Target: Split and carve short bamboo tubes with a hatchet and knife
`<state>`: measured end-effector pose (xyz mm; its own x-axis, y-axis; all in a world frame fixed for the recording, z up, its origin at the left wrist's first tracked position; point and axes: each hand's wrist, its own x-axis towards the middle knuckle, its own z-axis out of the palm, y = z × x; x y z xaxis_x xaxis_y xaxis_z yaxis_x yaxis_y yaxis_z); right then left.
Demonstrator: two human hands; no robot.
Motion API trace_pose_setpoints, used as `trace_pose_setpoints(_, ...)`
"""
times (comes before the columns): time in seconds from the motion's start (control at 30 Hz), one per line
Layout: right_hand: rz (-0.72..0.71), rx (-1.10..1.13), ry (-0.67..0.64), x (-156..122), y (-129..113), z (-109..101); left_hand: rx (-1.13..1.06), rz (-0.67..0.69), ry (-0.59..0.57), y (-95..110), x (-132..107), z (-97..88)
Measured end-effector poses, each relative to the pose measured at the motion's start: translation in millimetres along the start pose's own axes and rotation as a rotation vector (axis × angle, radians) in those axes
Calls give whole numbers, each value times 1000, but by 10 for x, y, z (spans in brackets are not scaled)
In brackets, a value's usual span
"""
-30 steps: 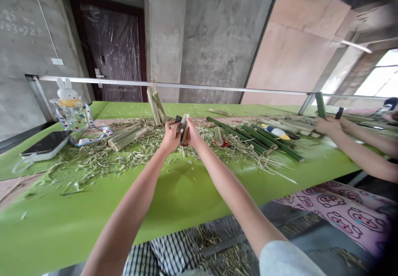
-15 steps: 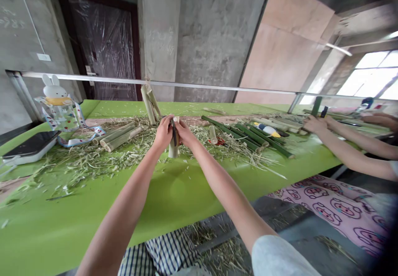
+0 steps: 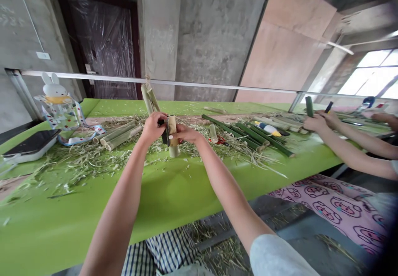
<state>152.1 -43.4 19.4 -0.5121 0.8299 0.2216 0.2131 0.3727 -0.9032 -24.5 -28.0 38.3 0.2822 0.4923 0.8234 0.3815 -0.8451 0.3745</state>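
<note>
A short pale bamboo tube (image 3: 174,150) stands upright at the front of the shavings on the green tabletop. My right hand (image 3: 187,135) closes on its upper part from the right, thumb across the front. On the tube's left, my left hand (image 3: 151,129) pinches a dark flat piece (image 3: 165,136), which lies against the tube; its kind is not clear, though it resembles folded sandpaper. A tan surface shows on the tube's upper part between my hands. Behind my left hand lean bamboo sticks tied at the top (image 3: 149,97).
Bamboo shavings (image 3: 90,159) cover much of the green table (image 3: 174,189). Peeled bamboo lengths (image 3: 122,135) lie left, green stalks (image 3: 248,137) and red-handled scissors (image 3: 220,141) right. A phone (image 3: 32,143) and rabbit-topped bottle (image 3: 60,106) stand far left. A co-worker's hands (image 3: 317,122) hold green bamboo.
My left hand has shifted left and slightly down, away from my right hand. The dark piece has swung to the tube's left side, exposing the tan surface. The co-worker's green bamboo has tilted.
</note>
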Motion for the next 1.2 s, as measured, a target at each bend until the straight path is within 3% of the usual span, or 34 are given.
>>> trace_pose_setpoints(0.37,192,-300,-207,-47,39,-176,-131,-181,-44,-32,-46,72)
trace_pose_setpoints(0.57,304,-311,-230,-168,-41,-291,-214,-224,-10,-94,-51,119)
trace_pose_setpoints(0.67,270,-269,-250,-189,-44,-291,-254,-237,-10,-87,-52,145)
trace_pose_setpoints(0.8,117,2,-200,-117,29,-116,-312,-205,-9,-2,-52,134)
trace_pose_setpoints(0.9,145,165,-128,-55,50,33,-319,-223,58,12,-41,107)
trace_pose_setpoints(1.07,186,-16,78,-34,-10,44,-355,-282,166,-116,-5,78)
trace_pose_setpoints(1.2,215,-253,267,-73,-42,-64,-137,-179,61,-87,-31,19)
